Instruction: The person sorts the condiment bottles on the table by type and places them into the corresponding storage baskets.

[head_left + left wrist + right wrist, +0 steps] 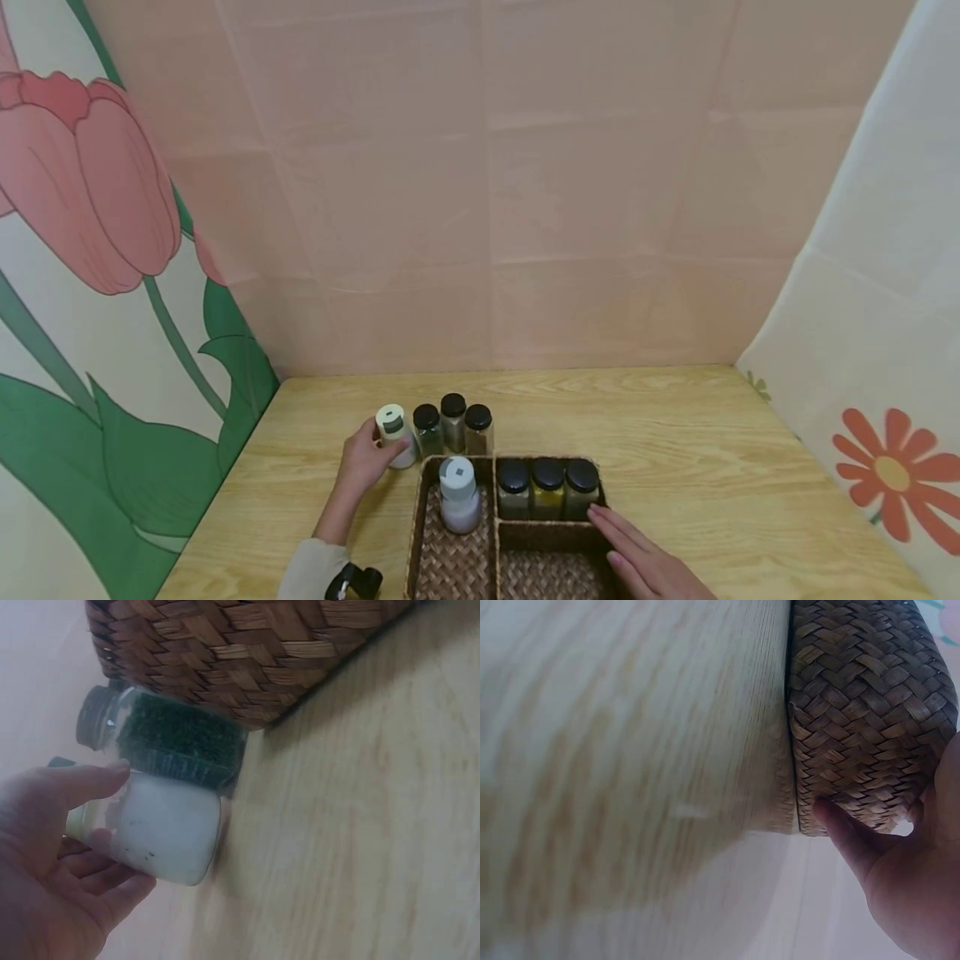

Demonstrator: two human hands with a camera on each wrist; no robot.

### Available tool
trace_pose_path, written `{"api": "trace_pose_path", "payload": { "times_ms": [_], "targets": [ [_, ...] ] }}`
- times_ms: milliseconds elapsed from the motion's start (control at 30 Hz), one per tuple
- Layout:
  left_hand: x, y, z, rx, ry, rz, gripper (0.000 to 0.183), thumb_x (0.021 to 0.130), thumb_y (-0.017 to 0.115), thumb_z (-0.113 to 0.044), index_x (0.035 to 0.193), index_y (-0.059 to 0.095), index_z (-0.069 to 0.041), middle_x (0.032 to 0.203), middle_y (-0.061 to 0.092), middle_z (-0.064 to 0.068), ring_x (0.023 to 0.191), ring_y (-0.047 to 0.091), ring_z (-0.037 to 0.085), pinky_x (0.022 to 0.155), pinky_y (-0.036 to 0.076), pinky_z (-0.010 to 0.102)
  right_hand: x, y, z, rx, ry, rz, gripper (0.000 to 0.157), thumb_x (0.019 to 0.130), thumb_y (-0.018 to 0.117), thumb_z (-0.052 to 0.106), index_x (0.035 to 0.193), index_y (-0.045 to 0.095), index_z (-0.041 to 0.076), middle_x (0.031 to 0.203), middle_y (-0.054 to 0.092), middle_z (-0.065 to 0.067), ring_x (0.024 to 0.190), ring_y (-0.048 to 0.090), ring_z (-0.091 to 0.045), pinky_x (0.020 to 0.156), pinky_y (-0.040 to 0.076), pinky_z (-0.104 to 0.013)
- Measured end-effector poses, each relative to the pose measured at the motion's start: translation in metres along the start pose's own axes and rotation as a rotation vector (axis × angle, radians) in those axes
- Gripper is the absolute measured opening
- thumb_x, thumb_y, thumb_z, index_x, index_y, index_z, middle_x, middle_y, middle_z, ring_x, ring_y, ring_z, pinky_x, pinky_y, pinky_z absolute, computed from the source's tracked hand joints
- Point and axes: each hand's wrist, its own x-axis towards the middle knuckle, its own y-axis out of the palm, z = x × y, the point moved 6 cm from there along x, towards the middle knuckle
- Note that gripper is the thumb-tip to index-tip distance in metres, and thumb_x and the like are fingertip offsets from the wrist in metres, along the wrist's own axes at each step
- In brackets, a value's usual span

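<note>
My left hand point(363, 459) grips a white seasoning bottle point(406, 455) with a pale green cap, thumb on one side and fingers on the other. In the left wrist view its base is at the table, right beside a black-capped jar point(176, 742) of green dried herbs. My right hand point(641, 557) touches the right side of a brown woven basket point(495, 575), fingers extended at the rim's corner. One finger point(844, 832) lies against the basket's outer wall in the right wrist view.
In the basket's left compartment stands another white bottle point(460, 508). Several black-lidded jars point(548, 500) fill the back right compartment. Behind the basket, two more black-capped jars point(453, 433) stand by the herb jar on the wooden table point(675, 450). Cloth curtains hang around the table.
</note>
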Motion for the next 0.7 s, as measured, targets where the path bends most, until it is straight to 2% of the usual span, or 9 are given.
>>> {"api": "trace_pose_path", "payload": {
  "times_ms": [700],
  "targets": [
    [-0.004,-0.024,-0.013,0.029,-0.001,-0.033,0.061,0.087,0.08,-0.023,0.134,0.056,0.007,0.131,0.061,0.031,0.12,0.061,0.046,0.097,0.054,0.054,0.001,0.0,0.0,-0.019,-0.01,0.002,0.047,0.109,0.043,0.037,0.153,0.047,0.02,0.153,0.05,-0.004,0.132,0.055,-0.023,0.09,0.058,-0.035]
  ]
}}
